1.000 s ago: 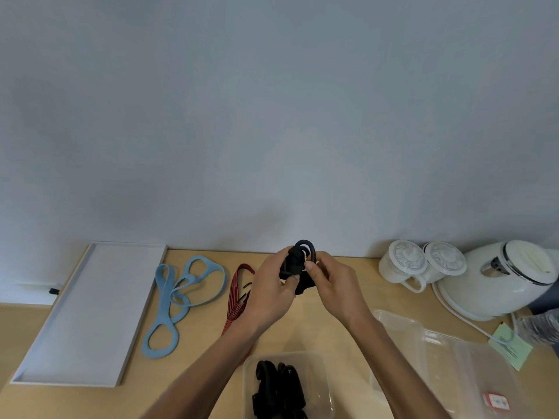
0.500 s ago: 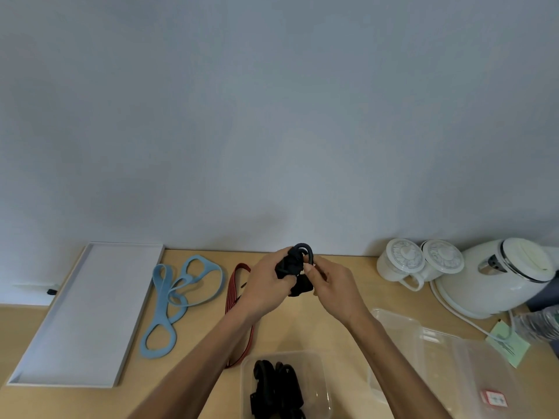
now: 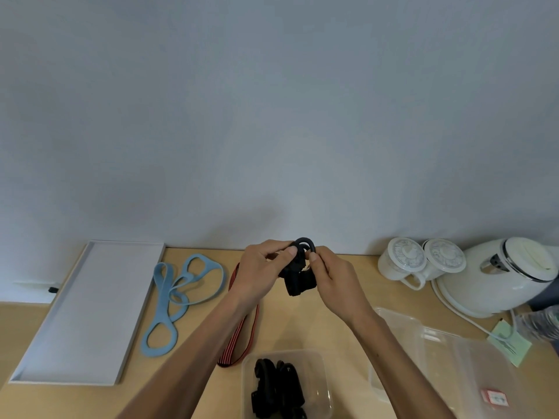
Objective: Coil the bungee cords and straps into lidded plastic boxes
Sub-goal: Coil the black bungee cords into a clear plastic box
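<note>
Two hands gripped one bundled black strap above a wooden table, near the wall.

The left hand (image 3: pixel 261 272) and right hand (image 3: pixel 334 278) both closed around the black strap (image 3: pixel 298 275), thumbs pinching near its ring-shaped loop, the bundle held clear of the table (image 3: pixel 302 325). One clear plastic box (image 3: pixel 286 385), open at the bottom edge and partly cut off, held more coiled black straps (image 3: pixel 276 391), their count hard to make out. One red striped strap (image 3: pixel 239 337) lay partly hidden under the left forearm; one light blue band (image 3: pixel 178 300) lay looped beside one white tray (image 3: pixel 84 309). Clear containers or lids (image 3: pixel 447 367) at right overlapped, their number unclear. Two lidded white cups (image 3: pixel 420 261) stood beside one white kettle (image 3: pixel 508 273), cropped at the frame's edge.
</note>
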Demonstrator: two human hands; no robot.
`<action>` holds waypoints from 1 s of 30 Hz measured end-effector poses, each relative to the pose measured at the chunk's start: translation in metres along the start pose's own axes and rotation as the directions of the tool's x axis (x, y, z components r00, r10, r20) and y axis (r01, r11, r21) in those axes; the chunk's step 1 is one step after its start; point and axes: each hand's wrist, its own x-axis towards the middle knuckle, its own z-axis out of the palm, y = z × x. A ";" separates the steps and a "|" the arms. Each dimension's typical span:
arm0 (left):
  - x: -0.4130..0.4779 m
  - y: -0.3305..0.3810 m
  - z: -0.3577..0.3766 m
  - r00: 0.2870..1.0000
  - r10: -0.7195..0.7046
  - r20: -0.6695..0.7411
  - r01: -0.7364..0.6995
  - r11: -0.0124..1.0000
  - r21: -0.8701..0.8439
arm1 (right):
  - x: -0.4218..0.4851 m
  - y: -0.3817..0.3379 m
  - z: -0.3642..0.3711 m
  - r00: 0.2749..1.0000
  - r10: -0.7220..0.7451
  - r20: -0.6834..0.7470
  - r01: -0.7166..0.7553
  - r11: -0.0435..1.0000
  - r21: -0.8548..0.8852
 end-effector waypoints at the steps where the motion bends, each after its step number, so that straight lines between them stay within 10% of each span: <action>1: -0.001 -0.001 0.000 1.000 -0.006 -0.001 0.006 1.000 -0.018 | 0.001 -0.002 -0.001 1.000 0.004 0.022 -0.004 1.000 -0.008; 14: -0.005 -0.004 0.000 0.997 -0.006 0.079 0.007 1.000 -0.014 | -0.002 -0.008 0.007 0.995 0.037 -0.088 -0.026 0.992 0.123; 30: -0.002 -0.004 -0.006 0.997 0.077 0.018 -0.077 0.997 0.011 | -0.012 -0.004 0.000 0.992 -0.041 0.118 0.011 0.969 0.247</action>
